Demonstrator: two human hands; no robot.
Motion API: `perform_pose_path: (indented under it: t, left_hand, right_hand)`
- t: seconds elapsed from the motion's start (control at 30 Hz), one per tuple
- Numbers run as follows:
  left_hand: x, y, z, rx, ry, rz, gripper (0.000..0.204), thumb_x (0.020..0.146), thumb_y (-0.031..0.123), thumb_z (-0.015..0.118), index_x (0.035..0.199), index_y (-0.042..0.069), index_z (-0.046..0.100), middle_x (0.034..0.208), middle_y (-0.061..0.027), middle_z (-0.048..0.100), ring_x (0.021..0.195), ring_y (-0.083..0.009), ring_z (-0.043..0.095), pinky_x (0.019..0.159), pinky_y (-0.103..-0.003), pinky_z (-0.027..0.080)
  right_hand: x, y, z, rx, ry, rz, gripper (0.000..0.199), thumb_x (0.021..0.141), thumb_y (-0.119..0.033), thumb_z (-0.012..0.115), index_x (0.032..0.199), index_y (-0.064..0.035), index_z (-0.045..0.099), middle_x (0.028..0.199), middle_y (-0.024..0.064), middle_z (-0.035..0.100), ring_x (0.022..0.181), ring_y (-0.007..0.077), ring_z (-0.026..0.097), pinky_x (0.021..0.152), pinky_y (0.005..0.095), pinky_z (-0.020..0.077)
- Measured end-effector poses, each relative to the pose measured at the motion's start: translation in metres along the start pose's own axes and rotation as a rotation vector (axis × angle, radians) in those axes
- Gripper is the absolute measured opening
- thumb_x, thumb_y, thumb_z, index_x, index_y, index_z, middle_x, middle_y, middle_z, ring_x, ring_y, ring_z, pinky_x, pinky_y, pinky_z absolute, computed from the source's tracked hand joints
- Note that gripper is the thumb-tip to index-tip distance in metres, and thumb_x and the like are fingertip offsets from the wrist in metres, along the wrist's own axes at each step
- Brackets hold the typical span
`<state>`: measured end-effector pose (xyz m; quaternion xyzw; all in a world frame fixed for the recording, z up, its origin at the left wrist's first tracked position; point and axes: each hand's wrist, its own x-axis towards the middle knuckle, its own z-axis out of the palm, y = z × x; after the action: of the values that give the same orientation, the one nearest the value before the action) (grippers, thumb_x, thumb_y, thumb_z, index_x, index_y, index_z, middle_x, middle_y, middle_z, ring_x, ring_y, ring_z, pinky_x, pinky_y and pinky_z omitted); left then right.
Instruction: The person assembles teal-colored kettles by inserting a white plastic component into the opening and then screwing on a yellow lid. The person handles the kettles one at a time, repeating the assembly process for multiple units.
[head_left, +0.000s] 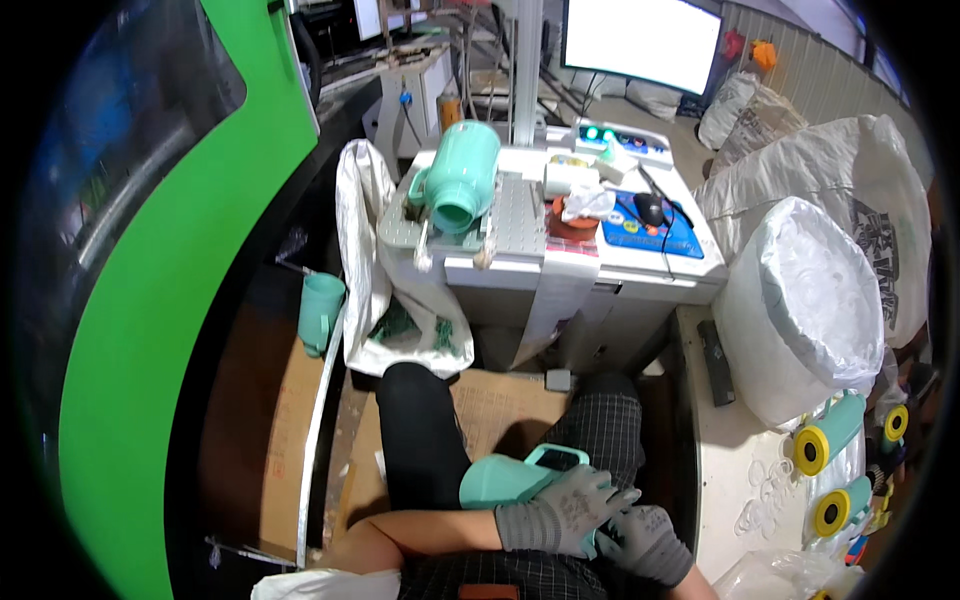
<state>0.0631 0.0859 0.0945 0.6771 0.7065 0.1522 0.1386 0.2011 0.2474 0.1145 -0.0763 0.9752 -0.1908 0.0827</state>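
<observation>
Across my lap lies a teal plastic jug shell [497,482] with a loop handle, its wide end to the left. My left hand [565,508], in a grey knit glove, is closed over its body beside the handle. At its other end, my right hand [650,543], gloved alike, has its fingers curled against a teal edge that shows between the two hands. What else those fingers may pinch is hidden. In front, another teal jug [465,178] lies on a perforated metal plate on the machine table, its mouth toward me.
A black mouse [650,209] rests on a blue pad [655,228] at the table's right. To the left are a white sack [362,250] and one teal jug [321,305] by the green machine door [190,240]. At right stand a lined bin [790,310] and several yellow-ended jugs [830,440].
</observation>
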Motion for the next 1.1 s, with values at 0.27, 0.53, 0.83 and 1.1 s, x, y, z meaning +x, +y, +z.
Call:
perform_pose_path:
  t: [0.27,0.53,0.83,1.1]
  left_hand:
    - [-0.047,-0.042,-0.021,-0.259,0.399,-0.306,0.084,0.076,0.048,0.086,0.139,0.005,0.052,0.113,-0.0142,0.069,0.100,-0.0351,0.071,0.091,-0.046,0.055]
    - [-0.083,-0.012,-0.003,-0.145,0.392,-0.105,0.088,0.088,0.066,0.070,0.152,0.009,0.048,0.132,-0.0168,0.062,0.125,-0.0340,0.062,0.109,-0.051,0.047]
    - [-0.093,-0.035,-0.035,-0.217,0.493,-0.174,0.083,0.079,0.060,0.084,0.140,0.010,0.057,0.130,-0.0144,0.065,0.120,-0.0321,0.064,0.104,-0.048,0.050]
    - [-0.078,-0.046,-0.038,-0.201,0.620,-0.164,0.084,0.062,0.030,0.099,0.132,0.006,0.059,0.116,-0.0126,0.067,0.103,-0.0309,0.069,0.090,-0.046,0.057]
  right_hand:
    - [0.002,-0.009,0.000,0.116,0.764,0.031,0.018,0.090,-0.025,0.074,0.091,-0.0076,0.068,0.076,0.0067,0.060,0.066,0.0214,0.059,0.062,0.0351,0.0467]
    - [0.194,-0.037,-0.010,0.831,0.772,0.022,0.051,0.094,-0.008,0.073,0.143,0.0017,0.060,0.123,0.0141,0.072,0.108,0.0179,0.067,0.095,0.0342,0.0549]
    - [0.256,-0.017,0.037,0.932,0.873,-0.023,0.053,0.095,-0.005,0.070,0.144,-0.0007,0.054,0.108,0.0071,0.065,0.091,0.0135,0.062,0.082,0.0280,0.0539]
    - [0.049,0.051,0.074,0.608,1.048,0.416,0.010,0.093,-0.007,0.073,0.096,0.0029,0.073,0.103,0.0152,0.074,0.092,0.0235,0.072,0.083,0.0335,0.0571]
